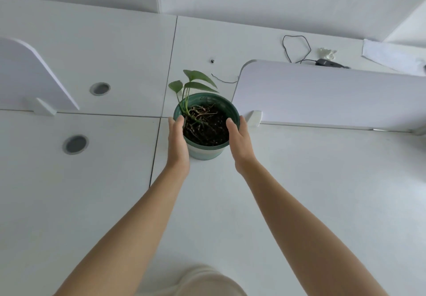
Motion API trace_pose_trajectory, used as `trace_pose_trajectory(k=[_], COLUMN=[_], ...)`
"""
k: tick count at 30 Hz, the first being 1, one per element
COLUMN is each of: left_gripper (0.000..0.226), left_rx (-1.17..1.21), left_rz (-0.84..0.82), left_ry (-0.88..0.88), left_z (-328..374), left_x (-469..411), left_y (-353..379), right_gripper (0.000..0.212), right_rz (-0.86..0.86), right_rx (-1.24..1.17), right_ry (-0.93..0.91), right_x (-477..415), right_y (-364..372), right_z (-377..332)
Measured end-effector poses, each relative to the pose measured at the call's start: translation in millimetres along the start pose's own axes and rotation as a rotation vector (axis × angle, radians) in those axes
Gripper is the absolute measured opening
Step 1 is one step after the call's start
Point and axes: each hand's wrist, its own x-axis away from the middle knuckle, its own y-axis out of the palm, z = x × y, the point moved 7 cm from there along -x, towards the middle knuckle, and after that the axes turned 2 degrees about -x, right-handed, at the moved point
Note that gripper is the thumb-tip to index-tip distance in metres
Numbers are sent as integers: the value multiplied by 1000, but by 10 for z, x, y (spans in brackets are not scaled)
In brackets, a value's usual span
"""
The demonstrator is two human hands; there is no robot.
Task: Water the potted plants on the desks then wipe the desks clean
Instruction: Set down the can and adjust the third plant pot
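The green plant pot [205,150] is being flanked by the left hand [177,142] and the right hand [240,143], each laid flat and spread against a side of its rim; whether it is actually being gripped cannot be told. It is standing upright near the middle of the white worktop [311,180], just beside the partition panel [322,93]. Its long axis is being kept vertical, with the leaves [196,80] leaning away from the person. No watering vessel or cloth is being shown, so both watering and wiping are judged to be outstanding; the soil [207,129] is looking dry.
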Motion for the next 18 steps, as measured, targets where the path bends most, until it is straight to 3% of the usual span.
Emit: trace_pose_trajectory(k=[2, 7, 10, 13, 18], left_gripper=[77, 66, 49, 44, 66], left_rx=[-9, -87, -50, -99, -103], left_rz=[-14, -50, 24, -54, -64], left_ry=[11, -10, -35, -8, -31], left_z=[-55, -173, -23, 27, -85], left_x=[107, 120, 36, -17, 134], left_y=[39, -94, -169, -81, 15], right_gripper=[37, 63, 62, 57, 59], right_rz=[-43, -36, 41, 52, 33], right_rx=[60, 35, -76, -88, 8], right_ry=[22, 132, 107, 54, 79], right_x=[-96, -74, 115, 259, 93], right_y=[-29, -140, -93, 21, -9], right_z=[-35, -33, 72, 165, 83])
